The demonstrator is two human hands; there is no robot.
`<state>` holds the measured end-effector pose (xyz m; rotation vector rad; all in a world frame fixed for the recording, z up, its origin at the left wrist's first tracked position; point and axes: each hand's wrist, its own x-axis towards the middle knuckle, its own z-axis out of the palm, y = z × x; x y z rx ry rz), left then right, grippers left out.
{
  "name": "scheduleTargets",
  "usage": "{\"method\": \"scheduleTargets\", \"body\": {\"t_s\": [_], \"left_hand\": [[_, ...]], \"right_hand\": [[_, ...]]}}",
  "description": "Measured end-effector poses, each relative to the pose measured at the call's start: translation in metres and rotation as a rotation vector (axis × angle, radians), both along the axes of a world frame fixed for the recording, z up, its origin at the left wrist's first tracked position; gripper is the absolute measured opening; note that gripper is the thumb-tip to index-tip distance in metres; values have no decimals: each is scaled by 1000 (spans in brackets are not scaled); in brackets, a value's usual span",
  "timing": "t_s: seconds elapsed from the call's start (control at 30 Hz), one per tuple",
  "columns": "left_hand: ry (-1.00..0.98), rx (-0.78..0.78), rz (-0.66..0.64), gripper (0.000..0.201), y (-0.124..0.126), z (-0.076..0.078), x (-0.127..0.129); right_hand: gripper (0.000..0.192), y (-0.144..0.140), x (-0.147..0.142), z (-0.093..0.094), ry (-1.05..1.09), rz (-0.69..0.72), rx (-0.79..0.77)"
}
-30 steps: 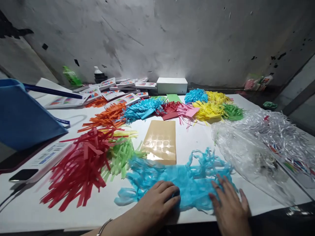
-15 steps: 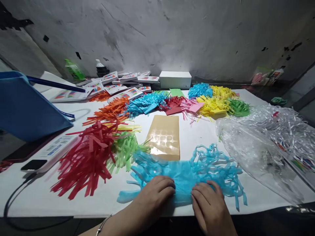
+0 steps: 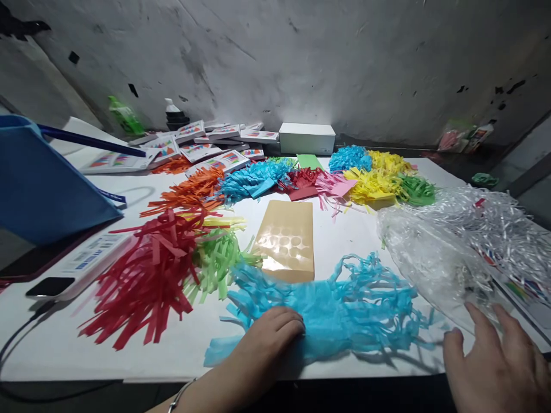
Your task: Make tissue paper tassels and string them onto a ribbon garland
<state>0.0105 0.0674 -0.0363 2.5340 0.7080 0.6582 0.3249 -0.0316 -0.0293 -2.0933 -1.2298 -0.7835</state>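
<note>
Pressing flat on the blue fringed tissue paper (image 3: 331, 312), the left hand (image 3: 269, 335) is lying palm down with its fingers close together on the paper's near left part, clamping nothing, only weighing the sheet against the white table (image 3: 64, 344). The blue fringed tissue paper is lying spread along the near edge of that table, its cut strips fanning away from the person. To the right of the tissue paper, the right hand (image 3: 495, 361) is hovering with its fingers spread apart, gripping nothing, its fingertips (image 3: 473, 312) just reaching the near edge of the clear plastic bag (image 3: 434, 258), though contact cannot be told for sure. Just beyond the tissue paper, the tan sticker sheet (image 3: 286, 238) is lying flat, its near edge touching the blue strips. To the left of the tissue paper, the green fringe (image 3: 213, 261) and the red fringe (image 3: 146, 275) are lying heaped, overlapping each other. Farther beyond the tissue paper, an arc of orange, blue, red, pink, yellow and green fringes (image 3: 301, 180) is lying before the white box (image 3: 306, 139) by the wall
</note>
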Motion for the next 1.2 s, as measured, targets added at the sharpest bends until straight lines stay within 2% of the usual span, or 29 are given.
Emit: {"method": "scheduleTargets", "body": {"t_s": [0.03,0.1,0.13,0.17,0.23,0.33,0.43,0.53,0.63,0.7,0.8,0.87,0.93,1.07,1.13,1.17,1.2], "left_hand": [[-1,5,9,27,0,-1,1],[-1,9,18,23,0,-3,3],[-2,11,18,22,1,-4,3],[-8,13,13,22,1,-5,3],[-32,9,3,24,1,-6,0],[-45,-54,37,26,-2,-3,-6],[9,-102,163,21,-5,3,-6],[156,-9,317,18,0,7,6],[393,60,448,23,11,12,22],[510,35,484,24,19,17,31],[569,-31,502,20,27,23,37],[573,-66,511,18,30,24,38],[571,-83,510,18,31,24,38],[566,-97,506,21,31,24,38],[509,-59,508,15,29,25,36],[454,-2,492,17,27,24,34],[387,78,457,27,25,23,33]], "right_hand": [[53,1,-10,5,-77,108,27],[58,9,-40,8,-243,477,-9],[54,15,-57,6,-273,705,-72],[45,21,-71,3,-286,850,-142],[30,33,-90,-3,-215,997,-137],[32,40,-93,-6,13,1092,-122],[20,42,-88,-3,237,1049,-215],[26,45,-93,-9,308,884,-231],[33,54,-101,-21,247,722,-234],[34,61,-106,-25,201,659,-264],[31,68,-109,-20,99,576,-279],[24,68,-111,-11,12,518,-219],[19,65,-113,-6,-46,577,-137],[19,56,-117,-12,-30,880,-81],[25,54,-117,-19,-7,911,-71],[27,54,-117,-21,9,905,-64],[28,53,-116,-22,28,897,-58]]}}
